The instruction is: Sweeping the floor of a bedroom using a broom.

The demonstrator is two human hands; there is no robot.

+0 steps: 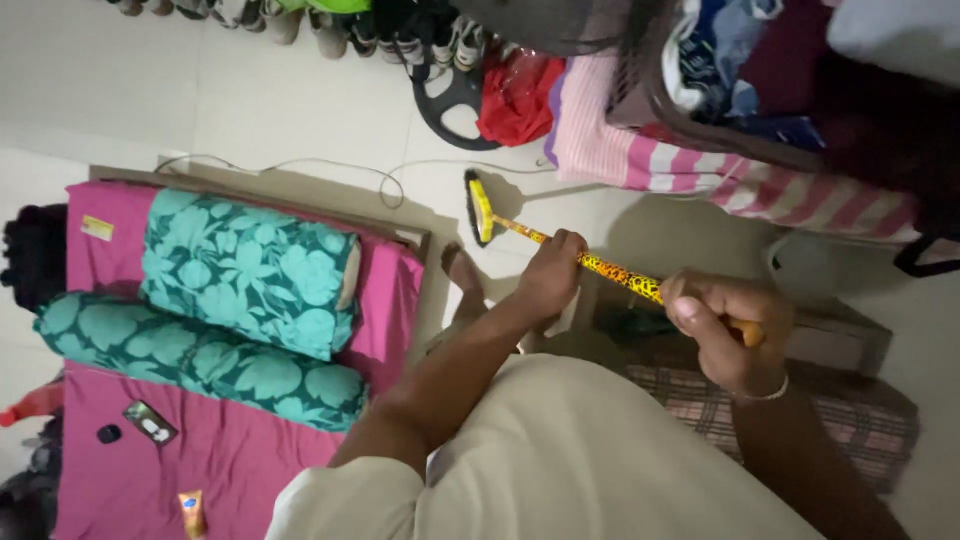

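2 hands (640, 295) grip broom (482, 210); handle end hidden.

This is a home — a bedroom with a pale tiled floor (250, 100). A low bed (230, 460) in a pink sheet carries a green floral pillow (250, 270) and bolster (200, 355), while shoes (330, 20) line the wall and a basket of clothes (720, 70) stands beside striped fabric (700, 165) — everyday household clutter.

pink mattress (230, 470) on floor | two teal floral pillows (250, 270) touching on it | phone (150, 422) and orange tube (192, 513) on mattress | striped pink cloth (700, 170) | laundry basket (650, 95) | red bag (515, 100) | shoes (330, 25) along wall | white cable (300, 165)
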